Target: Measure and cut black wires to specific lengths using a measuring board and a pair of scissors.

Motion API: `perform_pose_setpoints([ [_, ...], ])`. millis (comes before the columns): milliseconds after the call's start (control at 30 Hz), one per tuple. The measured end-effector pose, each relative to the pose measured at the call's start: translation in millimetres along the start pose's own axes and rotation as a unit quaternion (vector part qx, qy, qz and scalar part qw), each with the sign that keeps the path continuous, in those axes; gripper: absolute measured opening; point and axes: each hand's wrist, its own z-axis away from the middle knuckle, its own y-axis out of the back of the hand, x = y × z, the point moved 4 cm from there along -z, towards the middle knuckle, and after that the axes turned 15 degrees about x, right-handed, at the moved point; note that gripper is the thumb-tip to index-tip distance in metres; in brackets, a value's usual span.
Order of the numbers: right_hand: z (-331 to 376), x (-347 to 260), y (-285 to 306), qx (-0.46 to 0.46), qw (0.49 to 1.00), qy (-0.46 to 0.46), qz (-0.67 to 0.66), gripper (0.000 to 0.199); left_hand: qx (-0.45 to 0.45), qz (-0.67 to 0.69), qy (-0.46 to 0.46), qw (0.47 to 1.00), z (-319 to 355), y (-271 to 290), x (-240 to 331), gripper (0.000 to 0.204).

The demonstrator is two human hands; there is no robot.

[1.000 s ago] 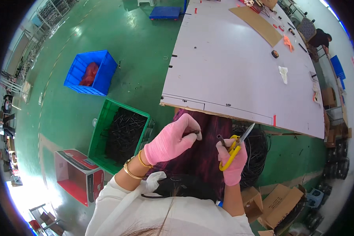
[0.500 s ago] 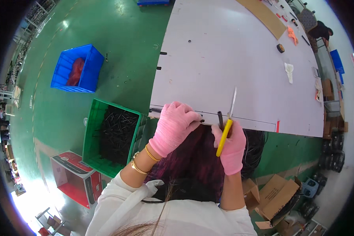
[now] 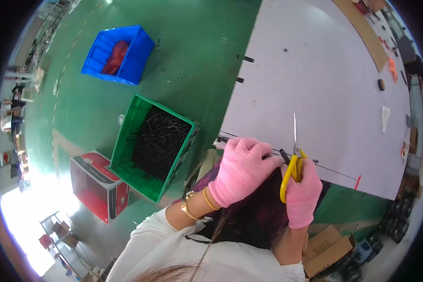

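Note:
My right hand [image 3: 303, 190], in a pink knit glove, grips yellow-handled scissors [image 3: 288, 182]. Their blades point away over the table and look closed together. A short piece of black tube [image 3: 284, 155] stands up between the scissors and my other fingers, its lower end hidden by the right hand. My left hand [image 3: 243, 170], also gloved in pink, has its fingers curled together at the table's near edge, the tips right beside the tube. What they pinch is hidden. A thin black line [image 3: 336, 172] runs along the white table [image 3: 324, 94] to a red mark [image 3: 357, 182].
To the left, a green crate [image 3: 127, 141] holds many cut black pieces [image 3: 162, 141]. Behind it on the green floor stands a blue crate [image 3: 145, 54] with a red bag inside. A red-and-grey carton [image 3: 98, 188] sits at lower left. A tape roll [image 3: 381, 84] lies on the table.
The view has swung left, so everything sits further right. My hands have come together, the left fingertips now beside the tube and scissors. The yellow handles have spread apart.

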Motion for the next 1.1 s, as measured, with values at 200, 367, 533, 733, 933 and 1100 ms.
perform_pose_setpoints([
  [200, -1.5, -8.5, -5.0, -0.031, 0.998, 0.004, 0.049, 0.031, -0.001, -0.031, -0.013, 0.999, 6.1, 1.0, -1.2, 0.012],
  [367, 0.8, -13.0, -6.9, -0.021, 0.997, 0.030, 0.063, 0.026, -0.002, -0.031, 0.014, 0.999, 10.7, -2.5, -1.8, 0.011],
  [533, 1.7, -13.5, -9.9, -0.009, 0.998, 0.033, 0.047, 0.026, 0.039, -0.025, 0.020, 0.999, 11.6, -1.0, -5.2, 0.011],
  [733, 0.1, -13.3, -10.5, -0.037, 0.998, 0.000, 0.055, 0.028, 0.034, -0.016, 0.008, 0.999, 11.3, -1.0, -6.5, 0.012],
  [933, 0.3, -10.9, -10.3, -0.025, 0.998, 0.006, 0.061, 0.029, 0.026, -0.007, 0.013, 1.000, 12.0, -5.2, -6.1, 0.012],
  [1100, 0.2, -12.3, -9.8, -0.020, 0.996, -0.007, 0.083, 0.028, 0.027, 0.019, 0.018, 0.999, 10.2, -5.2, -5.7, 0.010],
])
